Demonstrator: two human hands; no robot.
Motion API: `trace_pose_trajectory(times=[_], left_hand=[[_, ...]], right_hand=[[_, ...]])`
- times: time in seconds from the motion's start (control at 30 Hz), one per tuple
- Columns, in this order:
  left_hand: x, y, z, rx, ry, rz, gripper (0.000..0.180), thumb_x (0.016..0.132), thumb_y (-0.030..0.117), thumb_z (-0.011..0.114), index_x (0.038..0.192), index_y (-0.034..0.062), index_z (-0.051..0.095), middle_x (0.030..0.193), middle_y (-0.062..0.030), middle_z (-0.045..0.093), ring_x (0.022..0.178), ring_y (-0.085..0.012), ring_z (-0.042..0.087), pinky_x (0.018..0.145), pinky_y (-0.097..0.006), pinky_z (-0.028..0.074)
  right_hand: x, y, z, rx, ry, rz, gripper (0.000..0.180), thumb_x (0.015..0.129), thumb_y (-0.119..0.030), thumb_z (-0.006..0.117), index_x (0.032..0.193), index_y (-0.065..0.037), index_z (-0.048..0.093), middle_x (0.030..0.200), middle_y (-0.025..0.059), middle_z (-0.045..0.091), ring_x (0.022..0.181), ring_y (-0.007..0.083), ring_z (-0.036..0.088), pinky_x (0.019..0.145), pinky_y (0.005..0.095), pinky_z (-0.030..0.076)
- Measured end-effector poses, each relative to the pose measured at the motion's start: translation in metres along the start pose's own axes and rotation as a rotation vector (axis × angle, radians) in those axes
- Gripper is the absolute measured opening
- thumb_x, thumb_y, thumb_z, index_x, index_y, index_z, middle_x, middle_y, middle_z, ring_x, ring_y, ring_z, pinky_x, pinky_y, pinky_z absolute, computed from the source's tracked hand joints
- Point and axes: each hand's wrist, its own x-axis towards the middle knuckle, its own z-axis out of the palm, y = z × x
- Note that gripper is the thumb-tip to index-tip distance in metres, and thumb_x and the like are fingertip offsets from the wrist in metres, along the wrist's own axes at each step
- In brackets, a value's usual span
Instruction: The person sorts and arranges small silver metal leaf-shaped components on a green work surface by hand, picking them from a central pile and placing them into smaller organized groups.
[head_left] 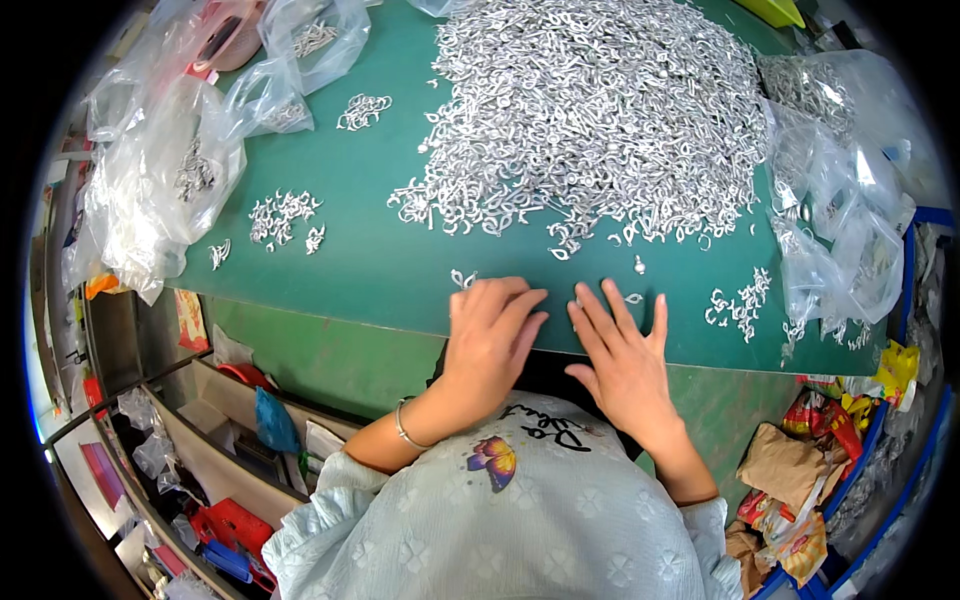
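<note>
A big heap of small silver metal pieces [600,110], many of them hook- or loop-shaped, covers the far middle of the green table [370,250]. My left hand [488,335] is at the near table edge, fingers loosely bent and a little apart, with nothing visible between them. Right by its fingers lie a few loose silver loops [462,279]. To the right, my right hand [625,360] rests palm down with its fingers spread. Beside its fingertips is a single silver loop [634,298], and slightly farther off a small round-ended piece [639,265].
Small piles of silver pieces sit at left [283,217], far left [363,112] and right [742,303]. Clear plastic bags [165,190] crowd the left side, more bags [840,220] the right. Below the table are a drawer unit [215,400] and snack packets [825,425].
</note>
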Motion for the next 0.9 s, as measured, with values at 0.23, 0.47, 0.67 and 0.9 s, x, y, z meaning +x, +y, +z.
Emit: trace_pose_trajectory(times=[0.23, 0.47, 0.67, 0.9], left_hand=[[-0.003, -0.005, 0.0, -0.003, 0.035, -0.033, 0.031, 0.074, -0.001, 0.076, 0.103, 0.0051, 0.068, 0.098, -0.0065, 0.062, 0.087, -0.0228, 0.057, 0.079, -0.035, 0.038], [-0.001, -0.006, 0.0, 0.011, 0.038, -0.004, 0.031, 0.075, 0.0, 0.075, 0.104, 0.0041, 0.067, 0.101, -0.0051, 0.06, 0.084, -0.0211, 0.055, 0.078, -0.035, 0.036], [-0.001, -0.004, 0.0, 0.011, 0.03, 0.002, 0.031, 0.075, -0.001, 0.075, 0.104, 0.0037, 0.067, 0.102, -0.0053, 0.059, 0.086, -0.0212, 0.054, 0.079, -0.035, 0.036], [0.0, 0.001, -0.005, 0.005, 0.024, -0.031, 0.028, 0.075, -0.003, 0.074, 0.102, 0.0038, 0.068, 0.101, -0.0087, 0.062, 0.088, -0.0246, 0.058, 0.081, -0.034, 0.041]], right_hand=[[-0.041, 0.018, 0.015, -0.146, 0.117, 0.132, 0.062, 0.083, -0.027, 0.07, 0.14, -0.015, 0.05, 0.153, -0.0022, 0.037, 0.145, 0.0257, 0.028, 0.103, 0.0746, 0.022], [-0.066, 0.031, 0.009, -0.135, 0.13, 0.388, 0.076, 0.079, -0.032, 0.072, 0.145, -0.01, 0.042, 0.156, 0.002, 0.033, 0.147, 0.0344, 0.022, 0.108, 0.073, 0.007], [-0.057, 0.036, 0.007, 0.079, 0.369, 0.354, 0.071, 0.088, -0.032, 0.064, 0.146, -0.002, 0.038, 0.156, 0.0129, 0.032, 0.147, 0.0386, 0.02, 0.11, 0.0691, 0.003], [-0.034, 0.049, 0.007, -0.107, 0.291, 0.505, 0.069, 0.088, -0.026, 0.064, 0.146, 0.001, 0.037, 0.154, 0.013, 0.034, 0.147, 0.0359, 0.021, 0.111, 0.069, 0.003]])
